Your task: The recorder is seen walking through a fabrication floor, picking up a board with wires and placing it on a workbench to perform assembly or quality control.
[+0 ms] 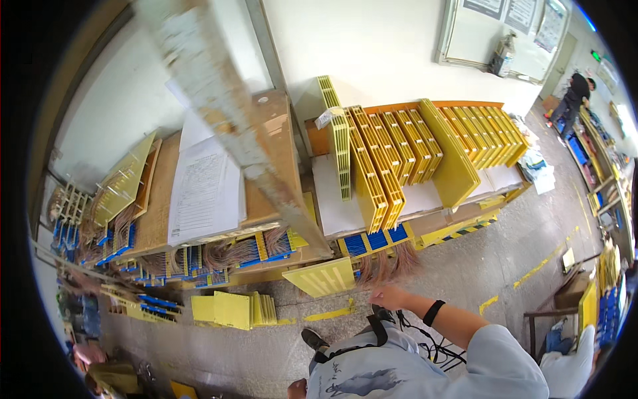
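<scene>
My right hand point(388, 296), with a black band on the wrist, reaches forward just below the loose ends of a bundle of thin brownish wires point(403, 261). The wires hang from a yellow-framed panel with blue blocks point(377, 239) at the front edge of the shelf. Whether the fingers touch the wires cannot be made out. Low beside my body, my left hand point(297, 389) shows only in part, with its fingers hidden. Left of the wires, a yellow board with pale slots point(323, 277) leans at a tilt.
Yellow slotted frames point(399, 149) stand in rows on the shelf. A table point(276, 143) at left bears paper sheets point(207, 189), with wired blue blocks along its edge. A worn metal post point(229, 106) crosses the view. Yellow boards point(232, 309) stand on the floor; another person point(573, 100) bends far right.
</scene>
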`<action>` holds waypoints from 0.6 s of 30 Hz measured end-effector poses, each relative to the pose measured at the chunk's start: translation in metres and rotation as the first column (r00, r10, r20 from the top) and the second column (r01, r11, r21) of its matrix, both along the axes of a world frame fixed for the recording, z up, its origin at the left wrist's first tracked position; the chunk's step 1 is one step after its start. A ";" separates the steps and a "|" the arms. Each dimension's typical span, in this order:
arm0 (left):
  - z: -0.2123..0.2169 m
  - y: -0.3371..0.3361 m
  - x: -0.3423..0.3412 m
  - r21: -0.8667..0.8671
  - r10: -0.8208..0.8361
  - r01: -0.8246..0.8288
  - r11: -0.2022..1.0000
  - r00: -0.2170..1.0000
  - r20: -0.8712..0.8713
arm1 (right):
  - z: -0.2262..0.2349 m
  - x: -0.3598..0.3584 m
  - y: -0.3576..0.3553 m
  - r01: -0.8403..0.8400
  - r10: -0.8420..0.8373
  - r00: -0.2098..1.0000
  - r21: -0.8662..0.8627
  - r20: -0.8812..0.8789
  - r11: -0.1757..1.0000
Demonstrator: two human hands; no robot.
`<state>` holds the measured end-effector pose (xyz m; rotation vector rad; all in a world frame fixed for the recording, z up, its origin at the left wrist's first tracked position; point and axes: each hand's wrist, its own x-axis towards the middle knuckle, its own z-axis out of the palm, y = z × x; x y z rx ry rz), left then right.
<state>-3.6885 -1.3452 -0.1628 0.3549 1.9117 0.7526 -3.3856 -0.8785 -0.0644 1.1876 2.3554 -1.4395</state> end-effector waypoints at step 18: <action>-0.049 -0.058 -0.277 -0.025 0.205 -0.226 0.974 0.825 0.527 | 0.020 -0.103 -0.116 0.298 -0.299 0.954 -0.039 -0.010 0.954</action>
